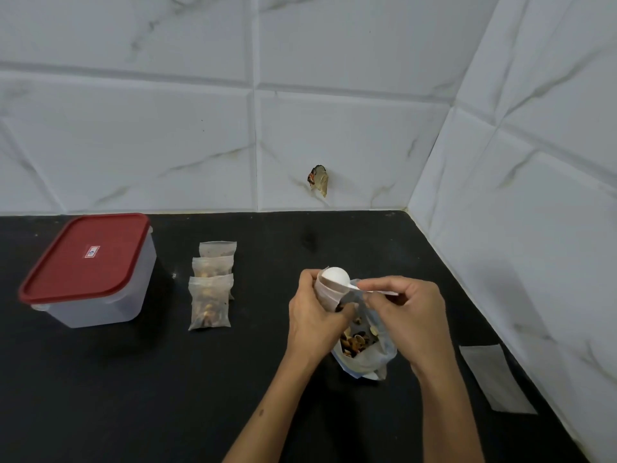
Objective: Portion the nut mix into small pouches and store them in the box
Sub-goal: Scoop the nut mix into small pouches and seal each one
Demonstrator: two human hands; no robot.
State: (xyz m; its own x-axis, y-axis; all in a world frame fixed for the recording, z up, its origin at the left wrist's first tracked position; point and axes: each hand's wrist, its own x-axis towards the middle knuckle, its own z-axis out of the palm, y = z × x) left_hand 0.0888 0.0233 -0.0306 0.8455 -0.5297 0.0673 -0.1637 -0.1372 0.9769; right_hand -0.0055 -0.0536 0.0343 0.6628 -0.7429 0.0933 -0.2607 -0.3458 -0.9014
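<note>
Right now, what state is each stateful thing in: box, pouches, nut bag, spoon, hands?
Box: lid on, closed.
Three filled pouches: lying in a row on the counter.
Pouch in hand: mouth open, spoon in it.
Nut bag: open.
Spoon: tipped into pouch.
Left hand: holds pouch.
Right hand: pinches spoon handle.
Empty pouch: flat.

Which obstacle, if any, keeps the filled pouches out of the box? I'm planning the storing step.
The red lid sits on the clear plastic storage box, covering its opening. Three filled translucent pouches of nut mix lie on the black counter right of it, with bare counter between. Both hands are busy with spoon and pouch.
</note>
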